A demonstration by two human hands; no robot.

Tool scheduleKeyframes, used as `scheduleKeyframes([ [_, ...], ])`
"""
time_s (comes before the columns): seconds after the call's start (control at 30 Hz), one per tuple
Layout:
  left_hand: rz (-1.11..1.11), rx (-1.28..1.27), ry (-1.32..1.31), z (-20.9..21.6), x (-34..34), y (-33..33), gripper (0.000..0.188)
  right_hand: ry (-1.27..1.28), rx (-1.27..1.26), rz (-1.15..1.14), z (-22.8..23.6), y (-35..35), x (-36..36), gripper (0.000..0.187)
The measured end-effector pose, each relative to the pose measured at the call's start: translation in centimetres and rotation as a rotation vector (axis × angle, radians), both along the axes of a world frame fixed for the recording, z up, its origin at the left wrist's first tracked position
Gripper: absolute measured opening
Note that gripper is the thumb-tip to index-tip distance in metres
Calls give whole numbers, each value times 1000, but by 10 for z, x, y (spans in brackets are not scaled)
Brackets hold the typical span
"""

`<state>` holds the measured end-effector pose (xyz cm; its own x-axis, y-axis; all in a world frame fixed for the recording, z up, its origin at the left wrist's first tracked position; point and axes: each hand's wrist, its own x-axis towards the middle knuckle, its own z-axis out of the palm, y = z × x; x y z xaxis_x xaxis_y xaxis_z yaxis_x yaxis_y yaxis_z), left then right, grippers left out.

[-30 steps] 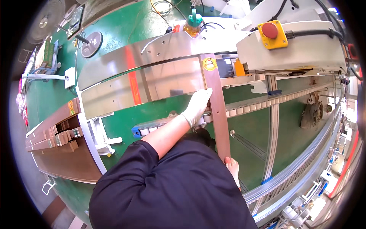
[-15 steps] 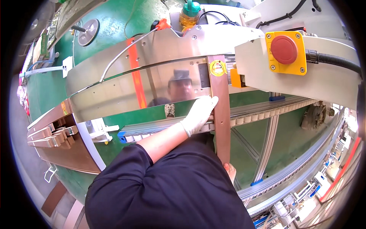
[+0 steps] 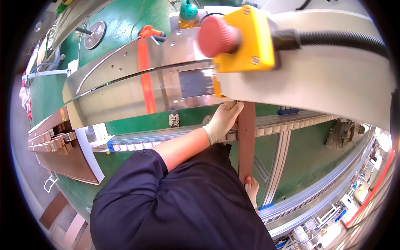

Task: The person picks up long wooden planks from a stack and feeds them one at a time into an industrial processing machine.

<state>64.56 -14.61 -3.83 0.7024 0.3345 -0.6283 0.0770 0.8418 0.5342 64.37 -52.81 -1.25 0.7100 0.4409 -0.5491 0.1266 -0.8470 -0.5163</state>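
Observation:
A long narrow brown board (image 3: 246,139) runs away from my body, its far end hidden under the pale machine housing (image 3: 321,79). My left hand (image 3: 224,120), in a whitish glove, pinches the board's left edge close to that housing. Lower down, my right hand (image 3: 251,189) is closed around the near end; its fingertips show at the board's right edge, and the body hides part of the hand. Left of the housing stretches a shiny metal machine bed (image 3: 118,100) with an orange-red stripe (image 3: 146,89).
A red push button (image 3: 216,36) on a yellow box (image 3: 252,43) juts over the housing. Beneath the board passes a roller conveyor (image 3: 298,124). Brown boards (image 3: 54,143) are piled at left. Behind the bed are an orange-handled tool (image 3: 149,31) and a teal-capped bottle (image 3: 188,16).
The board has shifted right relative to the machine; its far end with the round yellow sticker has gone under the housing. The view has moved too, and both hands keep their hold.

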Motion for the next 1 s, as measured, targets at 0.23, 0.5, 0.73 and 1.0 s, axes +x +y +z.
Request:
scheduleKeyframes([
  [0.23, -96, 0, -34, -19, 74, -33, 43, -29, 36, -99, -17, -43, 68, 56],
  [0.5, -190, 92, -60, -20, 161, -62, 44, -152, -62, -88, -16, -76, 161, 47],
  [0.73, -829, 896, 85, 2, 96, -61, 48, -859, 81, -29, -3, 18, 198, 60],
  [1.0, -748, 1761, 380, 13, -137, -29, 58, -639, 496, 725, -25, 196, 103, 34],
])
